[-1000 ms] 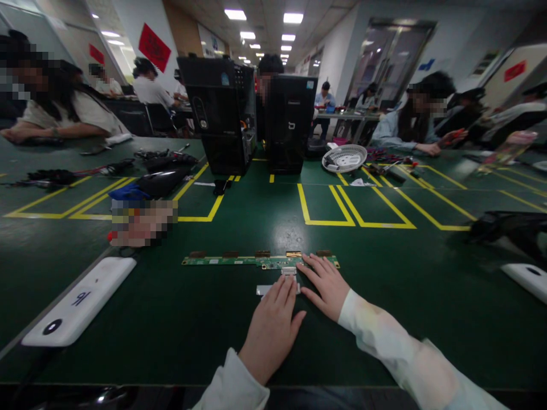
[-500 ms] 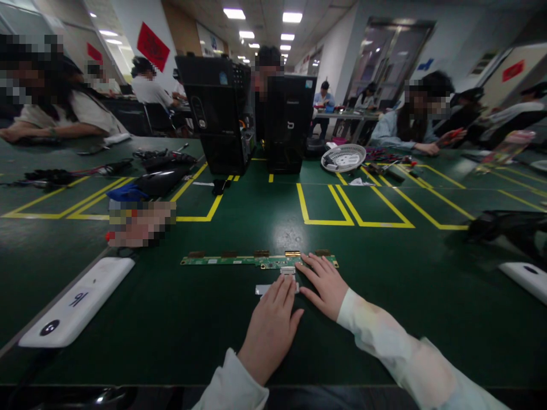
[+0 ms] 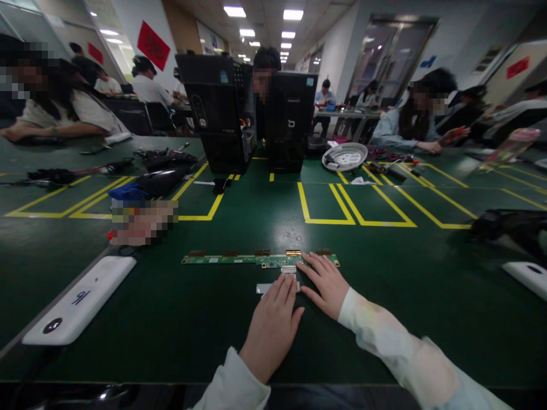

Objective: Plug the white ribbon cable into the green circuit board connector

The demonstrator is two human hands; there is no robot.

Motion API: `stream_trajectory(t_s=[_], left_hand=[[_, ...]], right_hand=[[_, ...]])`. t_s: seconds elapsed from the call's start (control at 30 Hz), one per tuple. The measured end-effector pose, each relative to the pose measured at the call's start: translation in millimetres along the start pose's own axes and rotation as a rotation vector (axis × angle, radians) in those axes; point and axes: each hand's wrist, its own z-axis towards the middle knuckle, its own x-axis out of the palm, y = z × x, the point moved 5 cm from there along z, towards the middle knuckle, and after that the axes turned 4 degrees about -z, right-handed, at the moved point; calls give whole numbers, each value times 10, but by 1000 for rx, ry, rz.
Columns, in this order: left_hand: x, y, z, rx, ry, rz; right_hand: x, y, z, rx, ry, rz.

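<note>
A long, narrow green circuit board lies on the table, with several brownish-gold flexible tabs along its far edge. My left hand rests palm down with fingers stretched out. Its fingertips press on a pale flat strip, like a ribbon cable, just below a silvery connector at the board's near edge. My fingers hide part of that strip. Spread flat, my right hand touches the right part of the board with its fingertips, its thumb close to the strip's right end. Neither hand grasps anything.
Two black computer towers stand at the back, with a white basket to their right. A white power bank-like device lies left, and another right. Yellow tape marks rectangles on the green table. People sit around it.
Both hands and the circuit board stay in place. Only the view has shifted very slightly.
</note>
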Motion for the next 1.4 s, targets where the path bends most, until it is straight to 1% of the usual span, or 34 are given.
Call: stream_trajectory(t_s=[0.37,0.87,1.03,1.27,1.4], left_hand=[[-30,-12,16,12,34,7],[-2,-9,12,-12,-20,-4],[11,5,26,-4,34,0],[12,41,29,48,119,-17],[-14,60,41,56,125,-36]], right_hand=[[-15,2,-1,-8,1,3],[-3,2,-15,-7,-20,2],[-5,-11,-8,-6,-13,9],[-36,-24,-12,-15,6,40],[-55,-13,-12,-16,6,55]])
